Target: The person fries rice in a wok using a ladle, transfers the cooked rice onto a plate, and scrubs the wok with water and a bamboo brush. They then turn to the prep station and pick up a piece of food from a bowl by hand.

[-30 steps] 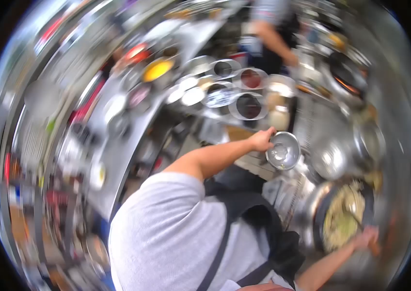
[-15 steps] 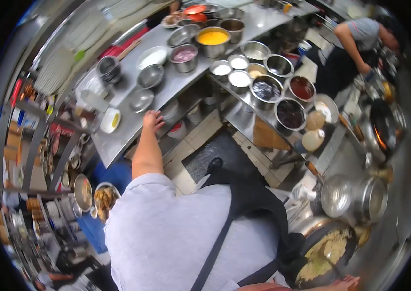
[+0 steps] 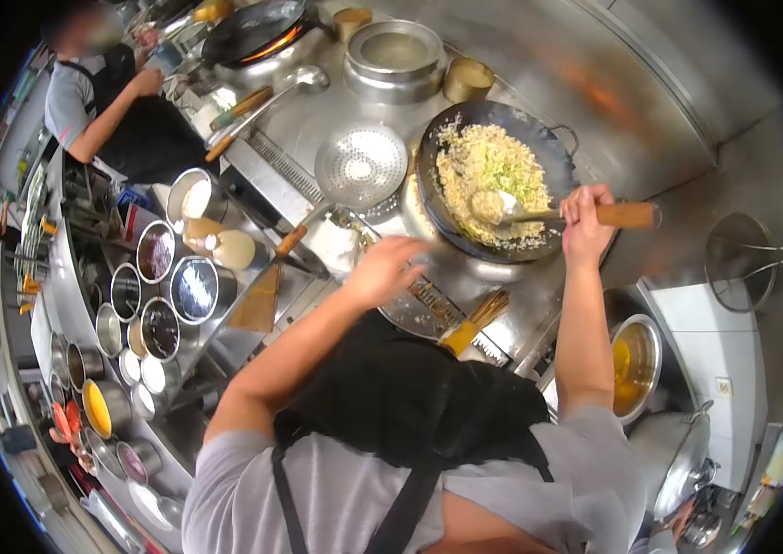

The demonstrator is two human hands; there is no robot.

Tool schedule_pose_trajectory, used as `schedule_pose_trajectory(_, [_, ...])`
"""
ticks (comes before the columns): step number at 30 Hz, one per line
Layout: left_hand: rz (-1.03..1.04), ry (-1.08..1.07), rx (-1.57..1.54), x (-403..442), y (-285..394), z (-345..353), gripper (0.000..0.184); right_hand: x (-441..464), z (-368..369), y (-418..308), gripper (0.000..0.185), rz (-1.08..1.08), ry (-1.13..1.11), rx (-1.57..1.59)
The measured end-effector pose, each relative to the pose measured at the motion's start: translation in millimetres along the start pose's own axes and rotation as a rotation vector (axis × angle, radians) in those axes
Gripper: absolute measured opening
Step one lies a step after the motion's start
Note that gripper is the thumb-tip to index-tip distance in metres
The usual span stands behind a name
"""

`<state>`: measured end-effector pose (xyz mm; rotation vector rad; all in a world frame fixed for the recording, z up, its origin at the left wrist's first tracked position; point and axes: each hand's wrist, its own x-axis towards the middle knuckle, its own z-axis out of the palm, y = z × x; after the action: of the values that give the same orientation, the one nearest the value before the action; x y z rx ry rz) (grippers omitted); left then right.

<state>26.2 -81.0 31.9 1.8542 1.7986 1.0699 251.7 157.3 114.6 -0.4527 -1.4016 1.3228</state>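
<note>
Head view: the right hand (image 3: 585, 217) is closed in a fist around the ladle (image 3: 539, 216), at about the point where its metal shaft meets a thick, round wooden handle. Ahead and to the left of that hand, the ladle's bowl rests among rice (image 3: 475, 152) in a wide, dark wok (image 3: 556, 162). The left hand (image 3: 390, 272) hangs near the wok's lower left side with its fingers loosely curled and a little apart; nothing shows in its grip.

Judging by the look of the food, the mixing is partway along: rice and greens (image 3: 528, 183) are both in the wok, but the pale green shreds lie mostly in one patch, not evenly spread through the grains. Whether the rice is cooked through cannot be told.

The rice looks loose and crumbly, yellowish-white, with stray grains stuck up the wok's black, smooth wall. Ahead and to the left of the left hand lies a round, shallow strainer (image 3: 361, 166) of shiny metal, pierced all over with small holes. To the right of the left hand, a brush (image 3: 476, 323) of stiff, straw-coloured strands lies on the brushed-steel surface (image 3: 525, 288).
</note>
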Motion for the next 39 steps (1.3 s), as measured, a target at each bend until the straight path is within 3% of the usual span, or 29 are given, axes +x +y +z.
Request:
schedule_pose_trajectory(1, [0.183,-0.012,-0.013,34,4,9,0.034,4,2,1,0.023,-0.015,0.015,-0.006])
schedule_pose_trajectory(4, [0.369,-0.071,0.18,91,-36,39,0.025,20,4,-3,0.027,0.017,0.097,-0.03])
schedule_pose_trajectory(6, [0.197,-0.43,0.412,105,-43,37,0.022,37,23,-63,0.022,-0.081,0.177,0.038])
schedule_pose_trajectory(7, [0.347,-0.372,0.386,98,-43,39,0.025,43,34,-105,0.024,-0.113,0.246,0.002])
schedule_pose_trajectory(10, [0.465,-0.327,0.133,52,29,-37,0.028,42,89,-223,0.029,-0.204,0.489,-0.088])
schedule_pose_trajectory(11, [0.514,-0.353,0.079,45,36,-49,0.03,39,74,-249,0.033,-0.211,0.07,0.052])
schedule_pose_trajectory(12, [0.508,-0.372,0.082,44,35,-49,0.03,40,81,-254,0.032,-0.219,0.081,0.045])
schedule_pose_trajectory(13, [0.515,-0.372,0.072,53,30,-43,0.03,40,91,-257,0.032,-0.231,0.085,0.033])
schedule_pose_trajectory(15, [0.321,-0.469,0.163,78,5,-20,0.031,47,115,-201,0.029,-0.202,0.486,-0.174])
schedule_pose_trajectory(16, [0.336,-0.462,0.158,73,-25,9,0.031,52,119,-154,0.025,-0.213,0.436,-0.144])
schedule_pose_trajectory(18, [0.389,-0.112,0.246,78,-85,77,0.027,62,102,-19,0.017,-0.041,0.7,-0.35])
schedule_pose_trajectory(19, [0.36,-0.248,0.282,74,-93,80,0.029,60,101,10,0.02,-0.097,0.578,-0.052])
schedule_pose_trajectory(23, [0.331,-0.653,0.298,-2,-80,11,0.031,82,100,-64,0.022,-0.222,0.526,-0.076])
schedule_pose_trajectory(25, [0.585,-0.273,0.103,-13,-80,-2,0.031,83,115,-112,0.026,-0.218,0.542,-0.19])
schedule_pose_trajectory(27, [0.314,-0.503,0.238,46,-25,-47,0.03,76,127,-134,0.029,-0.201,0.437,-0.202])
schedule_pose_trajectory(29, [0.303,-0.574,0.238,95,-22,-33,0.03,78,132,-95,0.024,-0.157,0.63,-0.323])
schedule_pose_trajectory(31, [0.313,-0.477,0.185,94,-51,12,0.028,71,131,-7,0.019,-0.076,0.739,-0.438])
schedule_pose_trajectory(32, [0.295,-0.435,0.227,81,-77,39,0.028,72,122,12,0.018,-0.094,0.677,-0.343])
schedule_pose_trajectory(33, [0.303,-0.533,0.286,69,-80,37,0.028,73,113,19,0.017,-0.114,0.616,-0.244])
schedule_pose_trajectory(34, [0.315,-0.635,0.351,53,-84,33,0.029,77,109,2,0.017,-0.124,0.635,-0.248])
schedule_pose_trajectory(36, [0.437,-0.535,0.241,-6,-97,24,0.03,97,117,-66,0.018,-0.216,0.6,-0.286])
schedule_pose_trajectory(39, [0.501,-0.408,0.177,4,-58,-17,0.031,92,126,-152,0.019,-0.237,0.44,-0.279])
